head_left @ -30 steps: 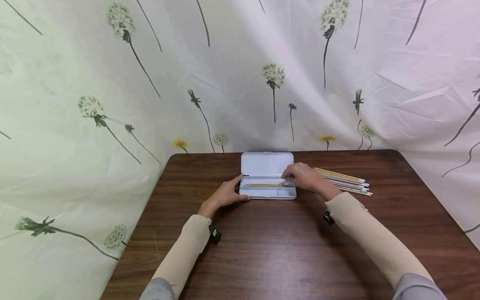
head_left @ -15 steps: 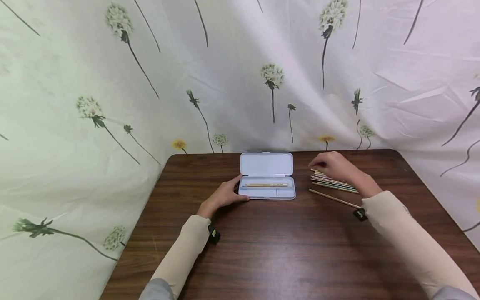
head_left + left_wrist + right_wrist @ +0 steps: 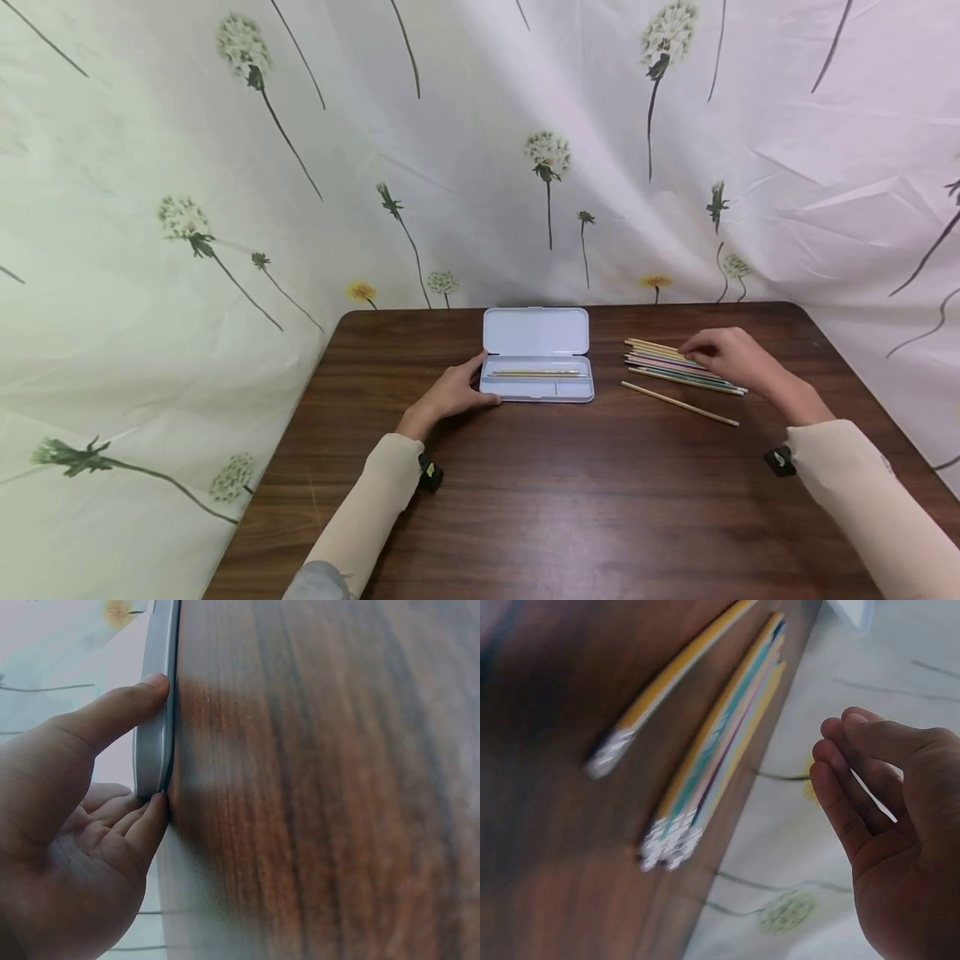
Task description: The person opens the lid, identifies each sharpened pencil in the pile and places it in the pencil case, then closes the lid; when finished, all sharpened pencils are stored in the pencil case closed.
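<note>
A white pencil case lies on the table with its lid raised at the back. Pencils lie lengthwise in its rear compartment. My left hand grips the case's left end, its thumb on the front wall and fingers round the corner. To the right of the case, several pencils lie side by side in a bundle. One yellow pencil lies apart, nearer me. Above the bundle's right part hovers my right hand; the right wrist view shows bent fingers with nothing between them.
The dark wooden table extends toward me. Behind it, a white cloth printed with dandelions hangs down to the table's back edge.
My right hand has left the pencil case and moved right to above the pencils. One pencil now lies apart from the bundle. My left hand stays on the case.
</note>
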Demonstrator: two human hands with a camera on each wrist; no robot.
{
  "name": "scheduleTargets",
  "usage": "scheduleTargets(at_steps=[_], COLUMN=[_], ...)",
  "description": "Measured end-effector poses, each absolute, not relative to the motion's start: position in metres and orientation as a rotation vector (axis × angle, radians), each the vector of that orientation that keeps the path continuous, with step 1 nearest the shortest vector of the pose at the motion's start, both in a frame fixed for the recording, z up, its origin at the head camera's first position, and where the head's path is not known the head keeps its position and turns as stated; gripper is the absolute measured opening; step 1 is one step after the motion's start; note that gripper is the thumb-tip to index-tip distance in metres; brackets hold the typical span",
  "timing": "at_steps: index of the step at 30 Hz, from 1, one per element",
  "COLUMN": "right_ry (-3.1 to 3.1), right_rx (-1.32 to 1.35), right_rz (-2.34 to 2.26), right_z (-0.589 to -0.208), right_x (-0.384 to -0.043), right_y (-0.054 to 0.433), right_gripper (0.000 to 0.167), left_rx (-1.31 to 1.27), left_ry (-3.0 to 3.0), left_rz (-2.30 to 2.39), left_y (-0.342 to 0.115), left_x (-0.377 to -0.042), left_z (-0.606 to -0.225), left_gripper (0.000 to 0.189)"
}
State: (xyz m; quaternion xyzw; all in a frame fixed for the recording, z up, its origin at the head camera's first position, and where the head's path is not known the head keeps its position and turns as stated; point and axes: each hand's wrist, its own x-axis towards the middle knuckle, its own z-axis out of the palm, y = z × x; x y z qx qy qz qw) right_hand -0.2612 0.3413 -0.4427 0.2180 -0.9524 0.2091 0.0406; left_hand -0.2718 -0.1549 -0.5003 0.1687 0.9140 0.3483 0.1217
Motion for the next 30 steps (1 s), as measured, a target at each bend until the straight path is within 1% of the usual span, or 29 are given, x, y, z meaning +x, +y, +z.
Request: scheduleTargets(at_steps=[16,30], right_ry=[-2.977,-3.011], right_rx=[0.499,0.434], right_rz=[0.603,0.574], right_z=[-0.481,-0.492], right_x=[-0.247,-0.246], right_y=[0.391,0.394], right_gripper=[0.013,0.012], left_rx=[0.485,0.476], left_ry=[2.667,2.676], left_rz=[1.018,0.996], left_y=[-0.155,-0.155], left_x=[-0.273,-0.272], left_z=[-0.502,-0.501], left_gripper=[0.1,0.101])
